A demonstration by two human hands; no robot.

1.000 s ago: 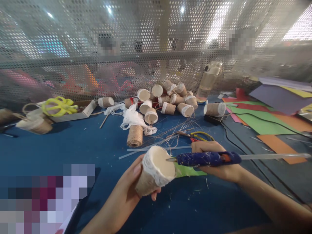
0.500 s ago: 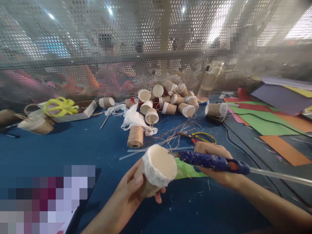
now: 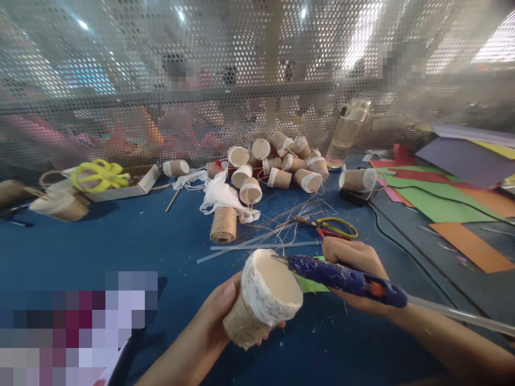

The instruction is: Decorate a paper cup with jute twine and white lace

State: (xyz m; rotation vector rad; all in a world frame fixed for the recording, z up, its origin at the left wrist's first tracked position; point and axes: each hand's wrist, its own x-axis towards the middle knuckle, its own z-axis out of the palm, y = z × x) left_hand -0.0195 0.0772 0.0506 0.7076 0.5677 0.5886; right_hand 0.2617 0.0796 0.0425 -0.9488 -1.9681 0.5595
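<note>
My left hand (image 3: 219,303) is closed round a paper cup (image 3: 257,305) wrapped in brown twine, with a white lacy band about its rim. The cup tilts, its pale open mouth turned up and to the right. In my right hand (image 3: 358,260) is a blue hot glue gun (image 3: 341,279), a clear glue stick (image 3: 458,316) sticking out of its back. The metal nozzle reaches the far edge of the cup's rim; whether it touches cannot be told. Part of a green paper (image 3: 316,281) shows behind the cup and gun.
Several twine-wrapped cups (image 3: 279,178) are heaped at the back, by a twine roll (image 3: 223,225) and white fabric (image 3: 219,193). Scissors (image 3: 336,228) lie beyond my right hand. A bottle (image 3: 348,134), black cable (image 3: 392,244) and coloured papers (image 3: 430,198) are to the right; yellow ribbon (image 3: 100,176) is left.
My left hand has turned and tilted the cup, bringing it slightly right and down, so more of its twine side shows. The glue gun's back end has dipped, its nozzle now over the rim.
</note>
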